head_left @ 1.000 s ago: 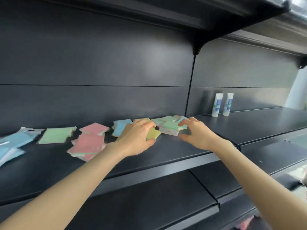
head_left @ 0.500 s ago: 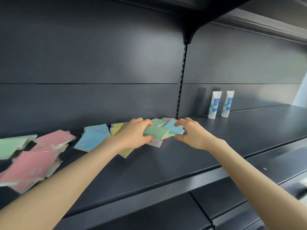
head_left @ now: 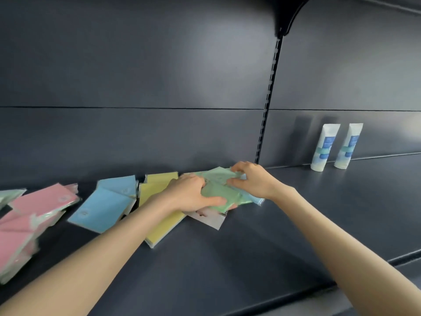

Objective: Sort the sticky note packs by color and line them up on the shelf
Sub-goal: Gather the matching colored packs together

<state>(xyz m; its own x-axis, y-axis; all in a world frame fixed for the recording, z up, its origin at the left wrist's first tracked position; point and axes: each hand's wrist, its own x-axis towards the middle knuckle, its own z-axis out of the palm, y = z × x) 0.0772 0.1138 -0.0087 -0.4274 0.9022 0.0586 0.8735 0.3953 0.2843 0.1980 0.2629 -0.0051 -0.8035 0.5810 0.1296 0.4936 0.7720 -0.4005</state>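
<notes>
Sticky note packs lie scattered along the dark shelf (head_left: pixel 296 224). My left hand (head_left: pixel 189 195) grips a green pack (head_left: pixel 222 196) at its left edge, thumb across its front. My right hand (head_left: pixel 252 179) pinches a second green pack (head_left: pixel 216 175) just behind it. Under the green packs a blue pack's corner (head_left: pixel 256 199) sticks out to the right and a white wrapper (head_left: pixel 210 218) shows below. Yellow packs (head_left: pixel 164 224) lie under my left wrist. Left of them sit blue packs (head_left: pixel 102 208), then pink packs (head_left: pixel 29 213).
Two white tubes with blue labels (head_left: pixel 323 147) stand upright at the back of the shelf on the right. A slotted upright (head_left: pixel 268 106) divides the dark back panel. Another green pack (head_left: pixel 9 195) lies at the far left edge.
The view has closed in and shifted, so the packs sit larger and further left. Both hands have come together on the green packs; the right hand now pinches the rear one.
</notes>
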